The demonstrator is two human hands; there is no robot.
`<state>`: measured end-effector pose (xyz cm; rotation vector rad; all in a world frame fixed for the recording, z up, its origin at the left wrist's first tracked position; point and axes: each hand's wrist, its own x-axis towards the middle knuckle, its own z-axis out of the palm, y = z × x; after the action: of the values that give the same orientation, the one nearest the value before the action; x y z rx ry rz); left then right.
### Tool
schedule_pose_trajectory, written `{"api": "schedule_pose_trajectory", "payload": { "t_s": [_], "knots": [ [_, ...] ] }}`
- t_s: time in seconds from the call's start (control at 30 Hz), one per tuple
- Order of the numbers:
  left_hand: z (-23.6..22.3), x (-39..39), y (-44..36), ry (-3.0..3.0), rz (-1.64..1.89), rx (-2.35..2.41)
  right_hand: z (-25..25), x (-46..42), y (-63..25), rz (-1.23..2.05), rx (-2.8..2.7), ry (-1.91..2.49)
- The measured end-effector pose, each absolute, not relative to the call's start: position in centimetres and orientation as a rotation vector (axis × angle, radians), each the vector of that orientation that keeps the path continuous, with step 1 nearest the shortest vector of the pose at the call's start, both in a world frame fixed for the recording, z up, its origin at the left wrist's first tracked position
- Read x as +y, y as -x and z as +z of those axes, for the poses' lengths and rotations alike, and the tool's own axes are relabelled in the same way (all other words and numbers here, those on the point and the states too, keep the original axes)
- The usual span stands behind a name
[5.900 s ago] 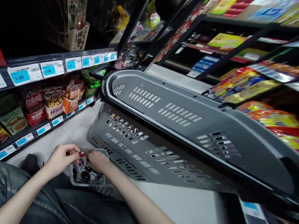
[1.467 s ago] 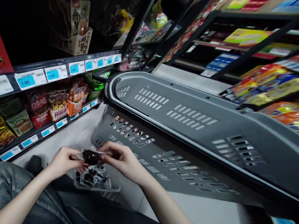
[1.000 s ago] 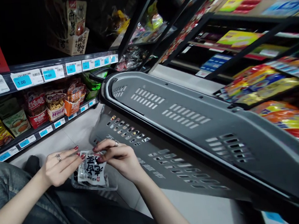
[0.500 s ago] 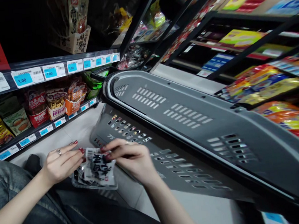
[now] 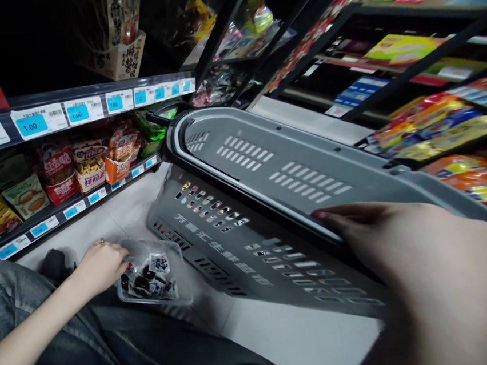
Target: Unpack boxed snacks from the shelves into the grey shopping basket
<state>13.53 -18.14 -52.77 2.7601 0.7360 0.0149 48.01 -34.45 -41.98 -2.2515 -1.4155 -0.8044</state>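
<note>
A clear plastic box (image 5: 178, 272) tilts over my lap, with several small white-and-black packets (image 5: 159, 263) inside. My left hand (image 5: 100, 265) grips its left edge, fingers curled over the rim. My right hand (image 5: 441, 267), large and blurred, is at the near rim of a grey shopping basket (image 5: 247, 216). One finger points left along that rim; the other fingers and anything under them are hidden. I cannot tell whether this hand touches the rim.
On the left, a dark shelf (image 5: 105, 87) carries price tags and boxed snacks. Below it, bagged snacks (image 5: 91, 168) stand in a row near the floor (image 5: 293, 338). Racks of colourful packages (image 5: 436, 124) rise behind the basket on the right. My knees are close beneath the box.
My right hand has moved right from the box to the basket rim. The large white packet held over the box is out of sight. My left hand now grips the box edge.
</note>
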Motion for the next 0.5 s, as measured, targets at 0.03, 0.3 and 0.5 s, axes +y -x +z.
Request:
{"api": "schedule_pose_trajectory", "payload": {
  "t_s": [0.03, 0.3, 0.5],
  "knots": [
    [-52.7, -18.1, -13.5, -2.766, 0.011, 0.744, -41.8, -34.2, -47.3, -0.905, -1.398, 2.314],
    [-52.9, -18.0, -13.5, -2.816, -0.012, 0.801, -46.6, -29.5, -33.6, -0.933, -1.774, 1.747],
    [-52.6, -17.5, -13.1, -2.846, -0.038, 1.000, -59.1, -24.2, -26.9, 0.499, -1.829, 2.037]
  ]
}}
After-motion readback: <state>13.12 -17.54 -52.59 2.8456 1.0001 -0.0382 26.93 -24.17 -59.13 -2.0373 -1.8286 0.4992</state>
